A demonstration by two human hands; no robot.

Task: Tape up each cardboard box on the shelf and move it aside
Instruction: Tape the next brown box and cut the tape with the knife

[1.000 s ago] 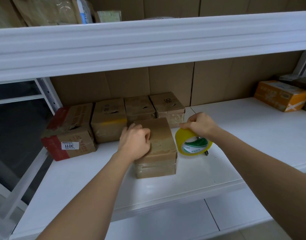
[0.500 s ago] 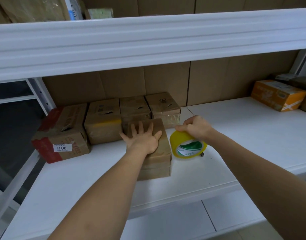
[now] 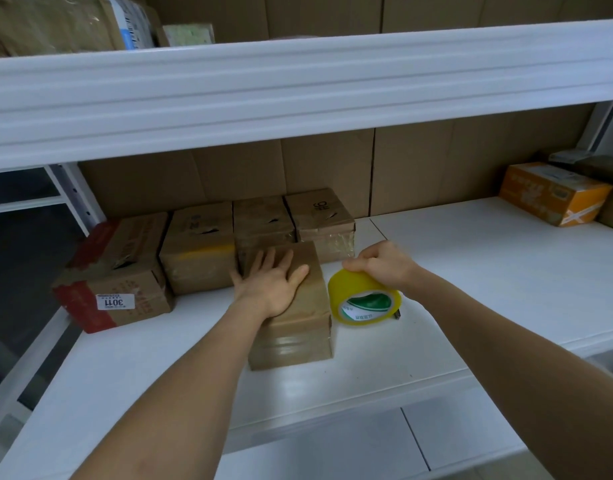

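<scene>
Only one view here, a wide-angle cam on the person's head, looking forward and down into a white shelf. It's close in: both forearms reach up from the bottom edge, and the upper shelf bows across the top. The cardboard back wall faces it square.

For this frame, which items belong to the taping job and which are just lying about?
Job:
- front cardboard box, left hand flat on top
- yellow tape roll, gripped by right hand
- four boxes in the row behind

Lying about:
- orange box, far right
- packages on the upper shelf
</scene>
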